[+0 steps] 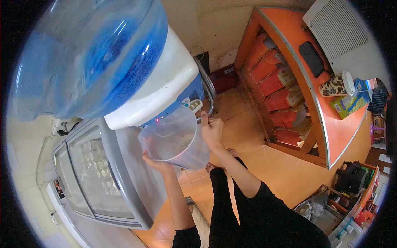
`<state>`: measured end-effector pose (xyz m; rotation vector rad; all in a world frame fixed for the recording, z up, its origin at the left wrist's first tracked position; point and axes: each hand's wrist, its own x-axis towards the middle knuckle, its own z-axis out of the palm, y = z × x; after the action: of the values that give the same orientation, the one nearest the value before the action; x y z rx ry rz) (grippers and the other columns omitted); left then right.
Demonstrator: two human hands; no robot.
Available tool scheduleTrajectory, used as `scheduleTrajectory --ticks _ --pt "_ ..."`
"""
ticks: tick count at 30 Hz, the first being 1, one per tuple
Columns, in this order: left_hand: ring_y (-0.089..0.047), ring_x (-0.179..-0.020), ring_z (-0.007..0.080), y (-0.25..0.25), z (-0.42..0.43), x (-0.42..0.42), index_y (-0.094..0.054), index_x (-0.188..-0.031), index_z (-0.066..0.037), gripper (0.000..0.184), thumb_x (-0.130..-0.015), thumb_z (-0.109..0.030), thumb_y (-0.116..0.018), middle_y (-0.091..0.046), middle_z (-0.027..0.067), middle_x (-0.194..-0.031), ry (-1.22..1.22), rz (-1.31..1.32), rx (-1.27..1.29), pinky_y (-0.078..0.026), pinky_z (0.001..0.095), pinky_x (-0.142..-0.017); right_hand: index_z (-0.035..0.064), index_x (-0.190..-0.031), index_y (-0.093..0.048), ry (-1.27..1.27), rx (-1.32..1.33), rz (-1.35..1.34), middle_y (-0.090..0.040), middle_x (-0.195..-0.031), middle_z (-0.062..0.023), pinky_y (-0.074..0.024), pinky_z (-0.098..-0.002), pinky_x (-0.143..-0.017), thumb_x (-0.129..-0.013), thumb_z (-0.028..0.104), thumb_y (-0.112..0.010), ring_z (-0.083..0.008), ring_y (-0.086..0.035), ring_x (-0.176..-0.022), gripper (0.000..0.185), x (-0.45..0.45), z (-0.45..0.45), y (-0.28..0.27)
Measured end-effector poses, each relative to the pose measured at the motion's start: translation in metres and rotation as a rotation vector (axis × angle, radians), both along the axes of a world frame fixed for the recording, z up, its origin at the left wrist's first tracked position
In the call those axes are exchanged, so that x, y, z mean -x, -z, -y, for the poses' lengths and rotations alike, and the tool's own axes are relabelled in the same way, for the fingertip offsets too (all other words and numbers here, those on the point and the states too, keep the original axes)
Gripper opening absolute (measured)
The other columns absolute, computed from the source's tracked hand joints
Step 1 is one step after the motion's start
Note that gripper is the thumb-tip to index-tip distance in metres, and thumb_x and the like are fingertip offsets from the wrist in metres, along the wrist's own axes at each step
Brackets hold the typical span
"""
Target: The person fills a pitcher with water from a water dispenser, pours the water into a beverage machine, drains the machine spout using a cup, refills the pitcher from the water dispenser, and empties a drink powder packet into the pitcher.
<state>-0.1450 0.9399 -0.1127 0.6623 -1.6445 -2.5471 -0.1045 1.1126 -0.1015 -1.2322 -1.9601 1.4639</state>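
Observation:
A translucent plastic pitcher is tilted under the front of a blue and white water dispenser, its wide mouth turned up towards me. My right hand is closed at the pitcher's right side, thumb raised; the handle itself is hidden by the fingers. Against the lower left side, my left hand grips the pitcher, thumb near the rim and the other fingers mostly out of sight behind it. A small red light glows on the dispenser above the pitcher's mouth. Whether water is flowing cannot be made out.
On the dispenser sits a large blue water bottle. A glass-topped chest freezer stands to the left. At right, an orange counter bears a phone, patterned cup and packet. Red packages fill its shelf.

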Motion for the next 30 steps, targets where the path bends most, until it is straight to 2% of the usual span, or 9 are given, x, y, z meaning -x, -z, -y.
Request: scheduleTrajectory --ticks 3,6,9,12,18,20,27,29,30 --pt "-0.047 -0.119 0.0289 0.0 0.001 0.0 -0.05 -0.124 0.002 0.061 -0.09 -0.046 -0.036 -0.052 0.0152 -0.126 0.063 -0.047 -0.017 -0.033 0.0397 -0.104 -0.0069 -0.051 -0.053 0.024 -0.035 -0.046 -0.046 -0.045 -0.023 -0.0351 -0.0469 -0.047 -0.09 0.035 -0.054 -0.0378 -0.051 -0.041 0.057 0.001 0.001 0.005" --pt "-0.046 -0.12 0.0292 -0.007 -0.004 -0.002 -0.05 -0.126 0.002 0.062 -0.09 -0.047 -0.036 -0.052 0.0149 -0.128 -0.035 0.026 0.064 -0.032 0.0397 -0.105 -0.0068 -0.052 -0.053 0.017 0.01 -0.041 -0.046 -0.044 -0.0221 -0.0347 -0.0468 -0.047 -0.089 0.035 -0.054 -0.0367 -0.049 -0.04 0.056 -0.001 0.0 0.003" --pt "-0.046 -0.121 0.0294 -0.001 0.001 -0.001 -0.051 -0.126 0.001 0.063 -0.09 -0.047 -0.035 -0.052 0.015 -0.129 0.046 -0.025 0.055 -0.032 0.0397 -0.104 -0.0072 -0.052 -0.053 0.001 0.039 -0.012 -0.046 -0.044 -0.0216 -0.0348 -0.0472 -0.048 -0.089 0.035 -0.054 -0.0362 -0.048 -0.039 0.056 -0.001 0.0 0.003" --pt "-0.045 -0.122 0.0298 -0.001 0.0 0.001 -0.051 -0.126 0.002 0.064 -0.09 -0.048 -0.034 -0.052 0.0155 -0.129 0.088 -0.027 -0.012 -0.033 0.04 -0.104 -0.0065 -0.053 -0.055 -0.007 0.025 0.039 -0.047 -0.045 -0.0214 -0.0357 -0.0473 -0.049 -0.089 0.034 -0.054 -0.0363 -0.05 -0.04 0.055 0.0 0.0 0.005" --pt "-0.046 -0.121 0.0295 0.001 -0.001 0.001 -0.051 -0.125 0.001 0.063 -0.089 -0.048 -0.034 -0.052 0.0151 -0.128 0.046 -0.019 -0.06 -0.033 0.0409 -0.104 -0.0056 -0.056 -0.058 0.025 0.005 -0.044 -0.049 -0.046 -0.0213 -0.0369 -0.0466 -0.049 -0.09 0.035 -0.053 -0.0363 -0.052 -0.042 0.053 0.001 0.001 0.004" --pt "-0.046 -0.121 0.0294 0.0 -0.001 0.0 -0.05 -0.125 0.002 0.063 -0.089 -0.048 -0.034 -0.052 0.0149 -0.128 0.048 -0.016 -0.015 -0.034 0.0414 -0.103 -0.0082 -0.049 -0.045 0.045 0.022 -0.064 -0.035 -0.04 -0.0123 -0.0299 -0.0408 -0.044 -0.091 0.032 -0.056 -0.0158 -0.034 -0.038 0.059 0.001 0.002 0.002" --pt "-0.047 -0.119 0.0292 0.002 -0.001 0.002 -0.051 -0.125 0.002 0.064 -0.089 -0.047 -0.032 -0.054 0.0148 -0.126 0.046 -0.037 -0.012 -0.035 0.0413 -0.102 -0.0082 -0.049 -0.045 0.033 0.029 -0.064 -0.034 -0.04 -0.0118 -0.0299 -0.0407 -0.044 -0.091 0.033 -0.057 -0.0151 -0.033 -0.039 0.06 -0.001 0.001 -0.007" --pt "-0.047 -0.119 0.0284 -0.005 -0.006 0.001 -0.051 -0.127 0.001 0.064 -0.09 -0.047 -0.029 -0.054 0.0147 -0.126 0.059 -0.069 0.015 -0.035 0.0408 -0.102 -0.0068 -0.049 -0.049 0.01 0.026 -0.035 -0.042 -0.041 -0.0191 -0.0324 -0.0429 -0.044 -0.091 0.028 -0.054 -0.0297 -0.045 -0.035 0.055 0.0 -0.001 -0.008" --pt "-0.047 -0.119 0.0284 -0.004 -0.005 0.002 -0.051 -0.127 0.001 0.064 -0.09 -0.047 -0.029 -0.054 0.0147 -0.126 0.055 -0.066 0.019 -0.035 0.0408 -0.102 -0.0068 -0.049 -0.049 0.006 0.03 -0.032 -0.042 -0.041 -0.0191 -0.0324 -0.0429 -0.044 -0.091 0.028 -0.054 -0.0297 -0.045 -0.035 0.055 0.0 -0.001 -0.007"
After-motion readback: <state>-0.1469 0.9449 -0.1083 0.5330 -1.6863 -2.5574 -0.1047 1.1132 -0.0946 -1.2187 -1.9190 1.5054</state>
